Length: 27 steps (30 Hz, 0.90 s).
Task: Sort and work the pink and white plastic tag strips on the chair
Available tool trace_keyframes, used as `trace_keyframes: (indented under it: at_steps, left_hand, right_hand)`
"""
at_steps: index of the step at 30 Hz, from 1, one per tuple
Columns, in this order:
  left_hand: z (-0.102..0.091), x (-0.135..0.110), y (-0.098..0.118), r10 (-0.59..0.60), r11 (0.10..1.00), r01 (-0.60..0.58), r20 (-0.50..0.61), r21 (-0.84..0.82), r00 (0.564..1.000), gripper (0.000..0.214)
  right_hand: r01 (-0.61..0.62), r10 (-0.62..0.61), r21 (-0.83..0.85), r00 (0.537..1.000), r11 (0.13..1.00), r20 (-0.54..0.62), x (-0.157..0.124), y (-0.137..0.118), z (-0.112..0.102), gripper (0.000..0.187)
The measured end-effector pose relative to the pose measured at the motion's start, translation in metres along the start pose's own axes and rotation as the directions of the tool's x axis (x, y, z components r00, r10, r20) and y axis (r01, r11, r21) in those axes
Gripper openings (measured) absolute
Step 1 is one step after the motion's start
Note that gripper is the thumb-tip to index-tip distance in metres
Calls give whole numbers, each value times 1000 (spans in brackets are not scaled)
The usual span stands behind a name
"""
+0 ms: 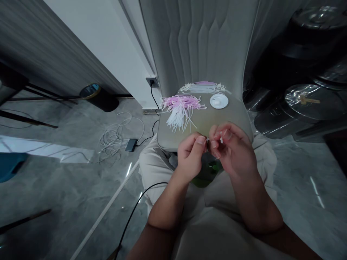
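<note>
Our left hand (pixel 190 156) and right hand (pixel 233 151) are together, right pinching a small white strip (pixel 221 138); pink-white strip pile (pixel 181 112) lies far, on the chair seat (pixel 206 122).

On the chair seat (pixel 226 121), a pile of strands (pixel 181 110) lies left of a round dish (pixel 219 101), a second pile (pixel 203 87) behind both.

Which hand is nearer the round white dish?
Right. The right hand is below the round white dish, not touching it; the left hand is farther off, below and left of it.
</note>
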State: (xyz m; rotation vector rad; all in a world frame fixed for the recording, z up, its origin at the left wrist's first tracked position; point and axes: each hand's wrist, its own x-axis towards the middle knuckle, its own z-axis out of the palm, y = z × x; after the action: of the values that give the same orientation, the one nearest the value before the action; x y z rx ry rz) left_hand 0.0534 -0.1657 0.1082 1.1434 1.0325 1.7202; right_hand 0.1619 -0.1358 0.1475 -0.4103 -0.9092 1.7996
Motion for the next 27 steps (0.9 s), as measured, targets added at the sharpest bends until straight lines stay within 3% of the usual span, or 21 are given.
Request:
trace_keyframes:
  at_steps: [4,11,21,27]
  left_hand:
    - [0,0,0,31,1000,-31,8,1,999,40]
    - [-1,0,-2,-38,999,38,-21,0,999,41]
    - [0,1,1,-46,998,47,-18,41,999,44]
    - [-1,1,1,25,1000,-25,-12,18,1000,41]
  right_hand:
    - [-24,24,0,1000,1000,11,1,-1,-1,18]
    - [-34,34,5,998,999,44,2,-1,-1,18]
    - [-36,35,-74,999,997,-12,1,0,-1,18]
    - [-39,41,-57,999,998,28,0,1,-2,16]
